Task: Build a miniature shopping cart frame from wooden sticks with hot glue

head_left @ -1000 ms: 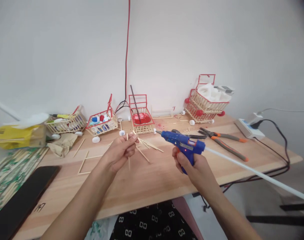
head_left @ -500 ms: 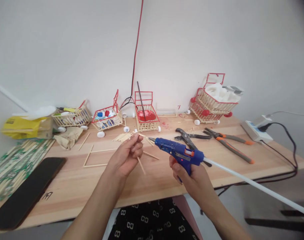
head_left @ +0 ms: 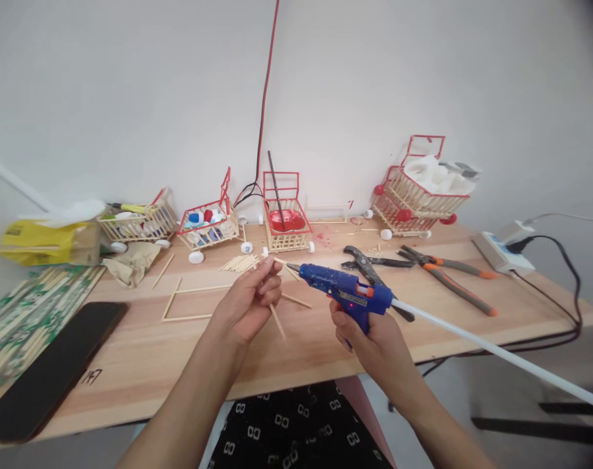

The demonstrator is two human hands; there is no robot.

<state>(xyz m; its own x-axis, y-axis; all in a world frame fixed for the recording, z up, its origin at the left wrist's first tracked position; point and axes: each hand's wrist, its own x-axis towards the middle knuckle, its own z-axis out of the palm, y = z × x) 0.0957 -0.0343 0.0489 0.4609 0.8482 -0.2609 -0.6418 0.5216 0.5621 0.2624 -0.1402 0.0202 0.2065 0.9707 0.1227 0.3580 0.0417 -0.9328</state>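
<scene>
My left hand [head_left: 251, 297] is closed on a thin wooden stick [head_left: 278, 324], which slants down out of my fingers; a light tip also shows above the fingertips. In my right hand [head_left: 374, 345] is a blue glue gun [head_left: 345, 286], gripped by its handle, with a small red light lit. Its nozzle points left, a short way from my left fingertips; whether it touches the wood I cannot tell. A long white glue stick [head_left: 491, 348] runs out of its back. Left of my left hand lies a partial stick frame [head_left: 172, 303], and behind it is a pile of short sticks [head_left: 240, 262].
Stick-built carts stand along the wall, one with a red dish [head_left: 287, 220], another with white material [head_left: 440, 176]. Pliers [head_left: 450, 280], black cutters [head_left: 369, 264] and a power strip [head_left: 504, 253] lie right. A black phone [head_left: 56, 368] and wrapped sticks [head_left: 37, 312] lie left.
The glue gun has shifted slightly left, its nozzle closer to my left fingertips. My left hand keeps its grip on the stick. The whole view has tilted a little.
</scene>
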